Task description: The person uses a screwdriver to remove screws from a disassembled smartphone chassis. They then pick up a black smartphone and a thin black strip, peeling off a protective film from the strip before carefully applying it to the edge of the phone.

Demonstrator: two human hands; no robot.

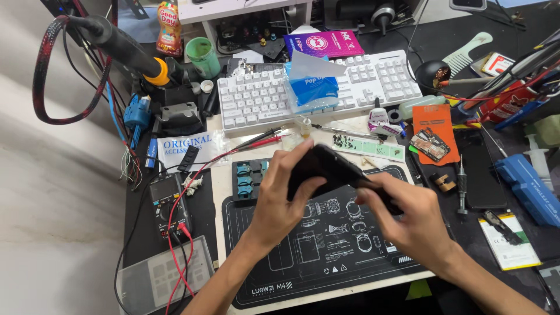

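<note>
1. The person's left hand (279,195) grips the upper end of a slim black slab-shaped phone (326,169), fingers curled over its top edge. The phone hangs at centre frame, tilted, clear of the surface.
2. The right hand (408,219), centre right, closes on the phone's lower end; its fingertips are motion-blurred, so the exact pinch cannot be told.
3. Below lies a black rubber repair mat with white line drawings (303,256), occupying the lower centre.
4. Risk: the phone is held by its two ends only, so a slip would likely drop it onto the mat or against the teal-and-black clamp fixture (248,178) just left of the left hand.
5. Risk: a pale strip carrying many tiny dark screws (368,147) sits just above the hands; a wrist sweep could scatter them.
6. Risk: red and black probe leads (245,146) run from the black handheld multimeter (167,204) at lower left towards the hands and could snag a forearm.
7. Risk: a small clear bottle with a white label (379,123) stands near the strip and looks easy to tip.
8. Counts: one phone; two hands; one mat; one multimeter; two leads.
9. One white keyboard (262,96) in the upper centre, with one blue tissue packet (312,87) lying on it.
10. One orange card bearing a small circuit board (434,135) at right; one precision screwdriver (461,186) below it; one blue box (534,186) at far right; one green cup (203,55) at upper left.
</note>
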